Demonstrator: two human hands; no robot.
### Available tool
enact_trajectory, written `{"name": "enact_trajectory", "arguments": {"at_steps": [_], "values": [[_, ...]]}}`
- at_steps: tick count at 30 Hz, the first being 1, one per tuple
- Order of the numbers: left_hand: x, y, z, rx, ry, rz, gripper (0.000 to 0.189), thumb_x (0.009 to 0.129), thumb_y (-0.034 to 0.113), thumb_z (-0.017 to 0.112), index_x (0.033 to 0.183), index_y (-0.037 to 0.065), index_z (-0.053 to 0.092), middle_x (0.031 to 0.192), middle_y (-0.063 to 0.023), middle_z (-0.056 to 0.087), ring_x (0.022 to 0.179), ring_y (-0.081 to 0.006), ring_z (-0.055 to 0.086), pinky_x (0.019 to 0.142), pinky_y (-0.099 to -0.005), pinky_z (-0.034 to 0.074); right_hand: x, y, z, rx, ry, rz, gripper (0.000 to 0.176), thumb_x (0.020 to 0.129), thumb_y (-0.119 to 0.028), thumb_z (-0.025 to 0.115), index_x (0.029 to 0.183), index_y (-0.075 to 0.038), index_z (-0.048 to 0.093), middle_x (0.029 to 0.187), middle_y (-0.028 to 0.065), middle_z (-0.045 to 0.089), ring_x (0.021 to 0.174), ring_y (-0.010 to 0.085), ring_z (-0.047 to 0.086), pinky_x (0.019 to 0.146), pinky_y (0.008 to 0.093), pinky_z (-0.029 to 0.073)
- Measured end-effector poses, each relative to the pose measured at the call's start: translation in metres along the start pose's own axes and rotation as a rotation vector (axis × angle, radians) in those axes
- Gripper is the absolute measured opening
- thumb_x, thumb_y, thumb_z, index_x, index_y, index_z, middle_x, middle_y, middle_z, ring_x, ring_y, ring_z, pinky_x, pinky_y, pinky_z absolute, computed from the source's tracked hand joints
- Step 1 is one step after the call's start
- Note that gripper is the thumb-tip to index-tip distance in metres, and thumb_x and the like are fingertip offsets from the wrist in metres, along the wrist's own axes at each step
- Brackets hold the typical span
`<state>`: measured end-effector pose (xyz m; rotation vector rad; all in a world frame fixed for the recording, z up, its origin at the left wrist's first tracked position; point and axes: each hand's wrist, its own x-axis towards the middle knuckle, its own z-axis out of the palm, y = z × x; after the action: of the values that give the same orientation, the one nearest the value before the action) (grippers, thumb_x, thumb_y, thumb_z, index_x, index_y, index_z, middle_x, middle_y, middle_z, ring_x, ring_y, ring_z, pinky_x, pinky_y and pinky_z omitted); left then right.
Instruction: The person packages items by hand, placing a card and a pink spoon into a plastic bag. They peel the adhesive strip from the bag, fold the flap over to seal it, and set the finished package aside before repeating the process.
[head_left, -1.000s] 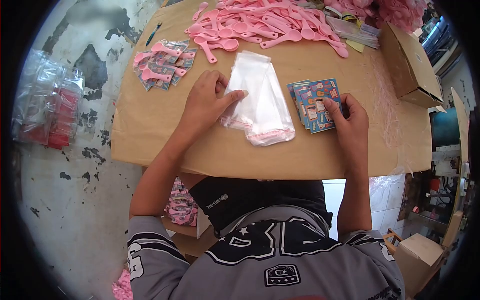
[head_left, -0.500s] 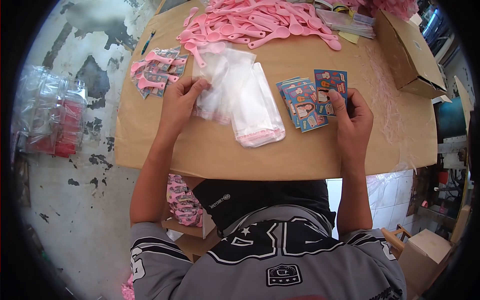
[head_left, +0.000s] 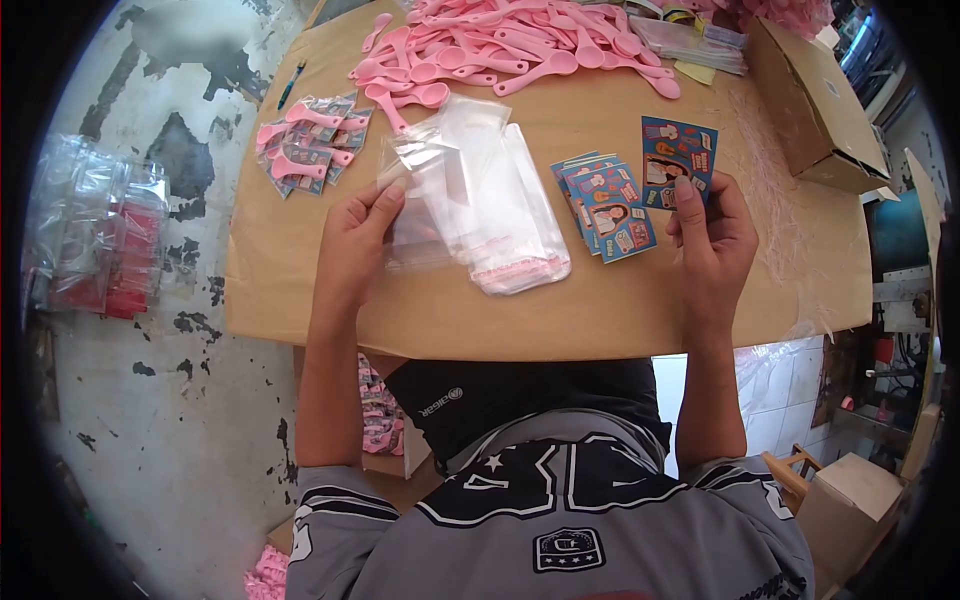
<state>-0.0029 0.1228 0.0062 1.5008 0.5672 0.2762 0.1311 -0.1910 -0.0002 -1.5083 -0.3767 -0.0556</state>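
My left hand (head_left: pixel 357 235) pinches the left edge of a clear plastic bag (head_left: pixel 420 225) between thumb and fingers. That bag overlaps a stack of clear bags (head_left: pixel 522 230) with pink-edged flaps lying on the table. In my right hand (head_left: pixel 715 235) a blue printed card (head_left: pixel 680 150) is held up, gripped at its lower edge by thumb and fingers. Just left of that hand lies a fanned pile of the same cards (head_left: pixel 612 205).
Pink plastic spoons (head_left: pixel 520 45) are heaped at the back of the brown table (head_left: pixel 450 325). Bagged spoons with cards (head_left: pixel 312 145) lie at the left, near a pen (head_left: pixel 292 85). A cardboard box (head_left: pixel 815 105) stands at the back right.
My right hand has lifted the card off the pile, up and to the right. My left hand has moved slightly down and left, and its bag is spread flatter.
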Motion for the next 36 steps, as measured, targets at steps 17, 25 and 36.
{"name": "enact_trajectory", "arguments": {"at_steps": [17,25,36], "values": [[-0.032,0.011,0.037,-0.605,-0.020,0.135,0.032,0.102,0.013,0.067,0.129,-0.002,0.062,0.127,-0.0198,0.069,0.116,-0.0276,0.071,0.097,-0.0352,0.061,-0.030,-0.023,0.044,0.076,-0.308,0.092,0.029,0.102,-0.006,0.067,0.128,0.003,0.060,0.096,0.0028,0.068,0.081,0.0051,0.059,0.069,0.0199,0.047],[-0.032,0.007,0.088,-0.635,-0.017,0.152,0.034,0.100,0.009,0.069,0.130,-0.003,0.061,0.127,-0.0239,0.068,0.115,-0.0291,0.070,0.097,-0.0396,0.061,-0.033,-0.020,0.040,0.259,-0.363,0.265,0.026,0.103,-0.009,0.066,0.125,0.002,0.061,0.097,0.0018,0.068,0.072,0.0044,0.058,0.059,0.0211,0.045],[-0.040,0.004,0.114,-0.684,-0.145,0.129,0.035,0.100,0.008,0.067,0.132,-0.006,0.059,0.123,-0.0208,0.070,0.107,-0.0227,0.072,0.092,-0.0376,0.063,-0.023,-0.026,0.024,0.096,-0.449,0.325,0.022,0.101,-0.010,0.068,0.119,0.002,0.067,0.081,-0.0004,0.066,0.068,0.0049,0.059,0.061,0.0214,0.047]]}}
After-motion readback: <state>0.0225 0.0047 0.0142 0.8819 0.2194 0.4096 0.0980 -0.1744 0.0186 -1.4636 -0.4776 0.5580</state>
